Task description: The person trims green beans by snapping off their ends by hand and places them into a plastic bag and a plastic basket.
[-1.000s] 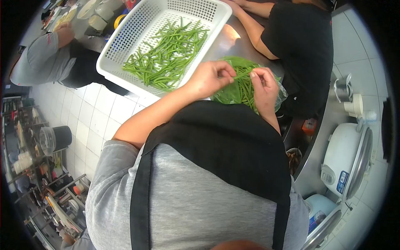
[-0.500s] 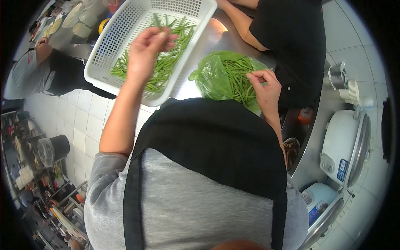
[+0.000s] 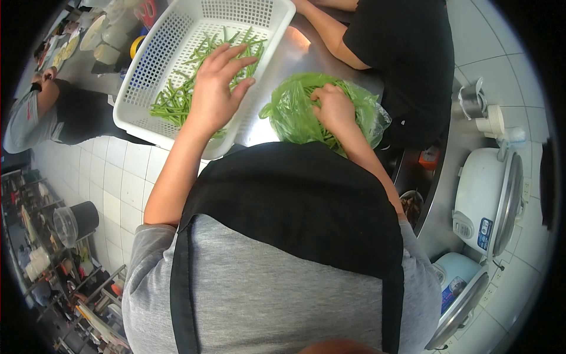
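Note:
My left hand (image 3: 219, 88) is over the white perforated basket (image 3: 122, 115), palm down, its fingers spread apart and holding nothing. Below it, loose green beans (image 3: 171, 106) lie scattered across the basket's bottom. My right hand (image 3: 337, 109) reaches into a green plastic bag (image 3: 289, 112) to the right of the basket. Its fingers curl down onto the green beans inside, and the fingertips are partly hidden among the beans and plastic.
Bag and basket rest on a steel table (image 3: 295, 53). A person in black (image 3: 401, 65) stands close on the right, forearm on the table. Another person (image 3: 76, 112) is at the far left. Two rice cookers (image 3: 480, 189) and stacked cups (image 3: 495, 121) line the right side.
My left hand has let go of a green bean piece and spread its fingers over the basket. My right hand has moved left and down into the bag of beans.

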A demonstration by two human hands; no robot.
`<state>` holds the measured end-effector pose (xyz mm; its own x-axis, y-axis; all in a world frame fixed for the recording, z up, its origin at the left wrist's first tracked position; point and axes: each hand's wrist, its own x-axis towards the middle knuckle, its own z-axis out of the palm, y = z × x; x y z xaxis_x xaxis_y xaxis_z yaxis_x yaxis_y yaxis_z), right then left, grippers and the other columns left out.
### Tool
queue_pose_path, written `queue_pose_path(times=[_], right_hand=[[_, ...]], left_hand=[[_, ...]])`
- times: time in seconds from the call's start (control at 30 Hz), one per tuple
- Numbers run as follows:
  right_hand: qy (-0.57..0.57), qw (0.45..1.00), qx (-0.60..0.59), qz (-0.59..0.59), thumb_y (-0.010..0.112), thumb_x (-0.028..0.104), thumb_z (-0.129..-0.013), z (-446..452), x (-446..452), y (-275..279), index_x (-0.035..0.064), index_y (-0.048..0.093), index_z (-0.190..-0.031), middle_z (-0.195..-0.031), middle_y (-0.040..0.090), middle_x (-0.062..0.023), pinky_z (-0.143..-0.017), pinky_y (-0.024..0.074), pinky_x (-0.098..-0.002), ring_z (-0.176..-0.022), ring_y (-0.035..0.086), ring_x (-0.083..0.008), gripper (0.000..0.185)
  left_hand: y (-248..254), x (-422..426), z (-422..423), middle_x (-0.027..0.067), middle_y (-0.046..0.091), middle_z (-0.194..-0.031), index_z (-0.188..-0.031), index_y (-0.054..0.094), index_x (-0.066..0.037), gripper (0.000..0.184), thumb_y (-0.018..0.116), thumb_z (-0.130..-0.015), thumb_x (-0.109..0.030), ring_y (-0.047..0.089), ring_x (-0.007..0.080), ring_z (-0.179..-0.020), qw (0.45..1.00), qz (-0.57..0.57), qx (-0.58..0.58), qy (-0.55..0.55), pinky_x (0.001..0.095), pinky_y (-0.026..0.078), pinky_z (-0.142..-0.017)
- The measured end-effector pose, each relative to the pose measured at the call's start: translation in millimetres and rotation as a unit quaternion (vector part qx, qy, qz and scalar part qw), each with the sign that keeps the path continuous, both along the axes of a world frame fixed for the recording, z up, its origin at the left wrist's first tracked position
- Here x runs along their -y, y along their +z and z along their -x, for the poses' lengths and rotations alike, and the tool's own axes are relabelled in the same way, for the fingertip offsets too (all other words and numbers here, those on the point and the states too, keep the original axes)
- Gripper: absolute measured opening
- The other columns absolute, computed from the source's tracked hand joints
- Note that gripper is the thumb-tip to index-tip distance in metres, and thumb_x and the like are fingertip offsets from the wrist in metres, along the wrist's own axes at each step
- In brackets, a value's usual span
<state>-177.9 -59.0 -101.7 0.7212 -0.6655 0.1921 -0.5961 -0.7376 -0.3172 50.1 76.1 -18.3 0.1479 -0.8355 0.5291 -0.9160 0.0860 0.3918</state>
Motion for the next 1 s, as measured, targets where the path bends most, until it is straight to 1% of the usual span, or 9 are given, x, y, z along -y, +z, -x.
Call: queue_pose_path(times=[0.1, 0.23, 0.33, 0.37, 0.5, 0.63, 0.73, 0.83, 1.0], right_hand=[[-0.055, 0.995, 0.068, -0.048, 0.067, 0.015, -0.072, 21, 19, 9, 0.0088, 0.068, -0.084, -0.078, 0.060, -0.0070, -0.068, 0.0484, -0.0358, -0.072, 0.059, -0.0240, 0.014], [-0.086, 0.906, 0.218, -0.351, 0.070, 0.011, -0.077, 55, 33, 35, 0.0054, 0.064, -0.083, -0.078, 0.059, 0.0004, -0.059, 0.0435, -0.0218, -0.068, 0.055, -0.0067, 0.010], [-0.067, 0.840, 0.304, -0.445, 0.067, 0.008, -0.080, 59, 19, 62, 0.0051, 0.060, -0.093, -0.079, 0.060, -0.0004, -0.059, 0.0427, -0.0197, -0.067, 0.055, -0.0060, 0.015], [-0.059, 0.821, 0.321, -0.468, 0.066, 0.006, -0.081, 56, 12, 70, 0.0061, 0.054, -0.101, -0.080, 0.060, -0.0019, -0.058, 0.0436, -0.0197, -0.069, 0.057, -0.0066, 0.024], [-0.028, 0.760, 0.400, -0.511, 0.064, 0.004, -0.082, 44, -9, 73, 0.0050, 0.050, -0.099, -0.082, 0.061, -0.0047, -0.061, 0.0469, -0.0209, -0.073, 0.061, -0.0106, 0.021], [-0.062, 0.799, 0.385, -0.458, 0.061, 0.003, -0.085, 43, -14, 64, 0.0031, 0.052, -0.101, -0.082, 0.061, -0.0050, -0.062, 0.0474, -0.0216, -0.072, 0.060, -0.0101, 0.019], [-0.057, 0.899, 0.315, -0.298, 0.060, 0.003, -0.085, 51, -10, 64, 0.0034, 0.056, -0.110, -0.082, 0.062, -0.0057, -0.062, 0.0469, -0.0221, -0.068, 0.058, -0.0085, 0.025], [0.016, 0.982, 0.179, -0.057, 0.067, 0.009, -0.079, 54, -7, 73, 0.0090, 0.062, -0.109, -0.082, 0.062, -0.0056, -0.065, 0.0484, -0.0313, -0.072, 0.061, -0.0197, 0.031], [0.079, 0.988, 0.077, 0.107, 0.069, 0.016, -0.074, 42, -20, 89, 0.0107, 0.068, -0.092, -0.078, 0.059, -0.0039, -0.071, 0.0468, -0.0345, -0.082, 0.056, -0.0223, 0.019]], left_hand=[[6, 6, 2, 0.0075, 0.057, -0.123, -0.107, 0.065, -0.014, 0.033, 0.070, -0.074, -0.012, 0.047, 0.0326, -0.119, 1.000, 0.002, 0.010, -0.003, 0.0443, 0.039, -0.098], [12, 19, 13, 0.0087, 0.061, -0.118, -0.108, 0.065, -0.010, 0.031, 0.068, -0.078, -0.008, 0.055, 0.0277, -0.111, 0.991, -0.029, -0.112, -0.064, 0.0355, 0.043, -0.095], [9, 40, 41, 0.0116, 0.064, -0.110, -0.112, 0.061, -0.007, 0.032, 0.067, -0.080, -0.008, 0.061, 0.0225, -0.097, 0.931, -0.151, -0.299, -0.144, 0.0312, 0.047, -0.087], [7, 45, 53, 0.0120, 0.065, -0.106, -0.111, 0.060, -0.007, 0.032, 0.068, -0.080, -0.009, 0.062, 0.0214, -0.093, 0.920, -0.165, -0.316, -0.162, 0.0309, 0.047, -0.084], [0, 55, 88, 0.0123, 0.067, -0.089, -0.108, 0.055, -0.004, 0.031, 0.068, -0.080, -0.010, 0.064, 0.0196, -0.081, 0.909, -0.211, -0.300, -0.198, 0.0319, 0.050, -0.074], [-8, 54, 90, 0.0125, 0.066, -0.076, -0.097, 0.055, -0.004, 0.024, 0.069, -0.078, -0.009, 0.065, 0.0239, -0.071, 0.927, -0.220, -0.238, -0.188, 0.0341, 0.049, -0.066], [-9, 49, 80, 0.0139, 0.065, -0.075, -0.094, 0.056, -0.004, 0.021, 0.068, -0.077, -0.009, 0.064, 0.0283, -0.071, 0.942, -0.207, -0.199, -0.173, 0.0358, 0.049, -0.065], [-12, 45, 74, 0.0148, 0.065, -0.075, -0.093, 0.056, -0.005, 0.020, 0.067, -0.077, -0.009, 0.064, 0.0324, -0.072, 0.960, -0.183, -0.138, -0.161, 0.0394, 0.049, -0.064], [-11, 40, 67, 0.0142, 0.065, -0.075, -0.092, 0.057, -0.008, 0.018, 0.064, -0.077, -0.014, 0.063, 0.0346, -0.073, 0.964, -0.228, 0.014, -0.137, 0.0448, 0.048, -0.061]])
